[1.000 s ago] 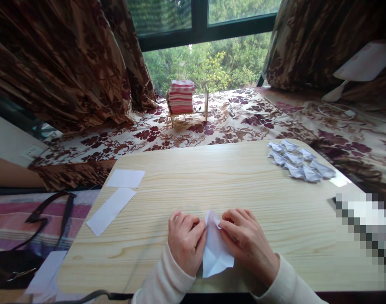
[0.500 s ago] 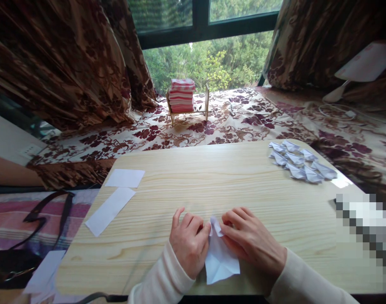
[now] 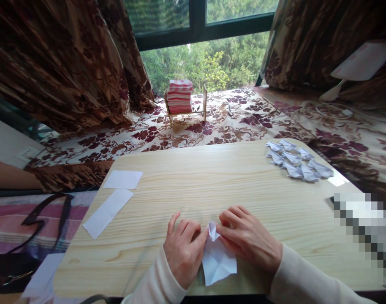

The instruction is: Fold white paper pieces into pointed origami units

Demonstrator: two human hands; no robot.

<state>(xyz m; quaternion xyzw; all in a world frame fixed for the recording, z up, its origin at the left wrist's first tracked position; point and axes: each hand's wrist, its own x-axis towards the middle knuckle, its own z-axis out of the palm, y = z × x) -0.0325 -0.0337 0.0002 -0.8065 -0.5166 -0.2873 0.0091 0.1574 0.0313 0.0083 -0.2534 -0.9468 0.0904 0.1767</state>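
A creased white sheet of paper [image 3: 219, 264] lies near the front edge of the table, its far end folded up into a small peak. My left hand [image 3: 184, 249] pinches the left side of that folded end between thumb and forefinger, with the little finger raised. On the other side, my right hand [image 3: 248, 238] is closed on the right edge of the fold, its fingertips partly hiding the paper. The lower part of the sheet is flat, with crease lines crossing it.
Several folded white paper pieces [image 3: 296, 159] are grouped at the table's far right. Two flat paper strips [image 3: 109, 213] lie on the left of the wooden table [image 3: 193, 177]. Beyond stand a small rack of folded cloths [image 3: 179, 97] and a lamp [image 3: 362, 61]. A blurred-out object [image 3: 367, 228] sits at right.
The two flaps at the paper's far end have come together into a raised, pointed fold. Both hands stay on the paper, and the view has shifted slightly.
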